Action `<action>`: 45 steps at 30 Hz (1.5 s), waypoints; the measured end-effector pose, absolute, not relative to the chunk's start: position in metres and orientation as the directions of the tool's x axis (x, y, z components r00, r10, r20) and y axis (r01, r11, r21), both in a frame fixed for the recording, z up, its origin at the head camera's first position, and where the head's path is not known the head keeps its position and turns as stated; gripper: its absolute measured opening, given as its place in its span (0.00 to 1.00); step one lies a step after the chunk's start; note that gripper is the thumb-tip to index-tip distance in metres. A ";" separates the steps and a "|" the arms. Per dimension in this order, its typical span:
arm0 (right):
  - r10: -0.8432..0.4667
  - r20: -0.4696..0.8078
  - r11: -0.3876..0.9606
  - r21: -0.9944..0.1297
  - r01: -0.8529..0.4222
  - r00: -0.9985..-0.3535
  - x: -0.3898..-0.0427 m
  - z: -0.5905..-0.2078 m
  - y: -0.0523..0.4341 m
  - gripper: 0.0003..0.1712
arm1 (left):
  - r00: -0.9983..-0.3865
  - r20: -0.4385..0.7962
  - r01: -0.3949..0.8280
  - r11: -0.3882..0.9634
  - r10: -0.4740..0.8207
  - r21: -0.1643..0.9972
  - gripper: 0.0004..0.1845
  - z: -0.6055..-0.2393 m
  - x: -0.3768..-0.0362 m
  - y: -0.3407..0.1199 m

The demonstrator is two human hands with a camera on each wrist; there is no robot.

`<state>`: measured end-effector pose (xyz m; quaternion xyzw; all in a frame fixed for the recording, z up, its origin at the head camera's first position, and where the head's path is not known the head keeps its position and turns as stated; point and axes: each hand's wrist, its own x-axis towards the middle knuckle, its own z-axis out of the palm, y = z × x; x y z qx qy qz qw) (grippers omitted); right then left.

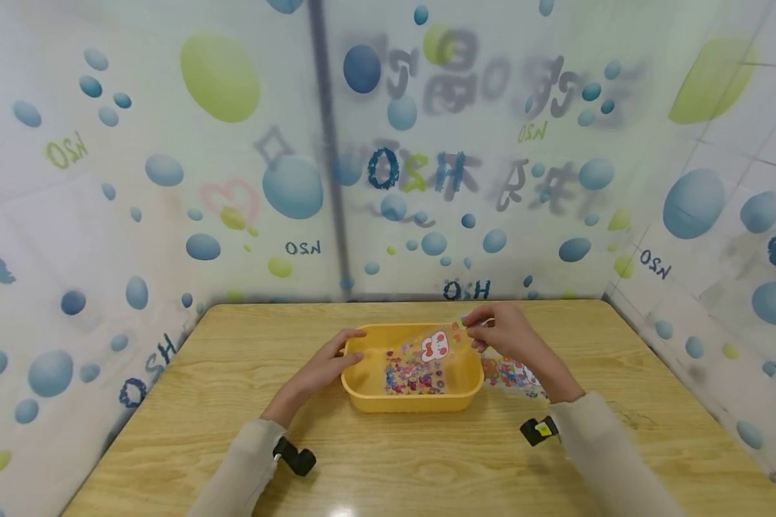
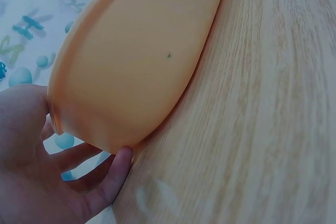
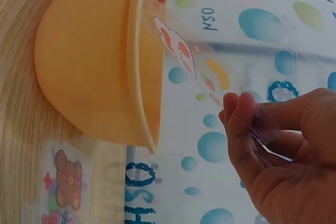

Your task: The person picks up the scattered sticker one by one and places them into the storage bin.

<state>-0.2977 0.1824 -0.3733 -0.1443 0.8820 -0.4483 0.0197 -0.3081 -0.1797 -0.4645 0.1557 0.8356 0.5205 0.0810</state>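
A yellow plastic basin (image 1: 410,403) stands on the wooden table. My left hand (image 1: 320,365) grips its left end, thumb at the rim and fingers against the outer wall, as the left wrist view shows. My right hand (image 1: 507,334) pinches the upper corner of a clear plastic bag (image 1: 435,346) printed with a white rabbit face. The bag slants down from these fingers into the basin, and small multicoloured pieces (image 1: 414,377) show at its lower end. In the right wrist view, thumb and fingertips of the right hand (image 3: 278,140) meet on the clear film above the rim.
Another clear printed bag (image 1: 514,375) with a bear picture lies on the table (image 1: 427,467), right beside the basin. Behind and on both sides, the table meets white curtains (image 1: 388,215) with blue and green bubble prints. A black camera sits on each wrist.
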 end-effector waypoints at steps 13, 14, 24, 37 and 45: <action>-0.330 0.065 0.607 -0.750 -0.264 -0.942 -0.308 -0.361 0.151 0.11 | -0.933 0.040 0.196 0.412 0.357 0.890 0.26 -0.463 -0.309 -0.180; -0.336 0.065 0.615 -0.741 -0.271 -0.940 -0.309 -0.360 0.148 0.12 | -0.934 0.038 0.194 0.413 0.357 0.890 0.26 -0.464 -0.309 -0.180; -0.389 0.024 0.624 -0.729 -0.283 -0.921 -0.319 -0.352 0.120 0.13 | -0.935 0.036 0.191 0.415 0.353 0.890 0.25 -0.462 -0.308 -0.181; -0.394 -0.043 0.631 -0.739 -0.236 -0.918 -0.325 -0.360 0.100 0.12 | -0.936 0.041 0.195 0.416 0.351 0.888 0.25 -0.462 -0.309 -0.180; -0.376 -0.071 0.657 -0.724 -0.211 -0.924 -0.325 -0.359 0.094 0.09 | -0.938 0.035 0.186 0.414 0.345 0.891 0.25 -0.463 -0.310 -0.179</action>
